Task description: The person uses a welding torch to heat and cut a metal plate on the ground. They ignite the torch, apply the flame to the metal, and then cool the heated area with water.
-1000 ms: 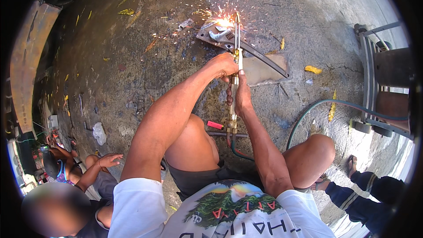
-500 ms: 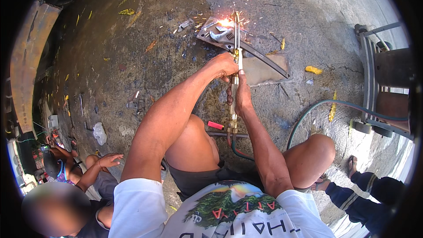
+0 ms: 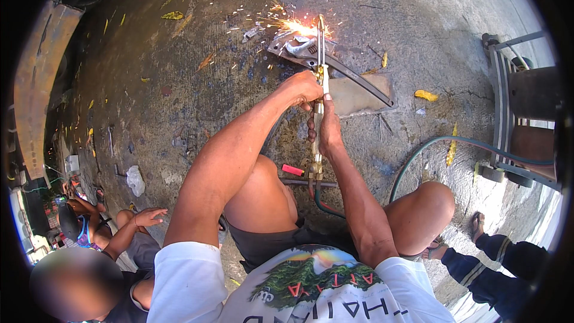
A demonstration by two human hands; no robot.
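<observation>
Both hands grip a brass cutting torch [image 3: 317, 152] that points away from me, its tip glowing at the far end. My left hand [image 3: 305, 88] is closed at the front of the torch body, beside a brass fitting. Behind it, my right hand [image 3: 329, 127] wraps the handle, thumb lying along the top. Bright sparks [image 3: 299, 26] spray from beside the tip, over a steel plate [image 3: 278, 48] with holes. On that plate rests the jaw end of a large adjustable wrench [image 3: 360, 82]; its handle slants toward the right. Glare hides the spot being heated.
A flat metal sheet [image 3: 353, 93] lies under the wrench handle. Hoses [image 3: 412, 146] run from the torch to a cylinder cart [image 3: 502, 101] at right. A red lighter-like object [image 3: 292, 170] lies near my knee. One person [image 3: 140, 233] sits at left; another's legs [image 3: 478, 269] show at right.
The spark spray has grown wider and brighter, fanning leftward and upward. The torch tip has shifted very slightly left; both hands keep their grip in almost the same place.
</observation>
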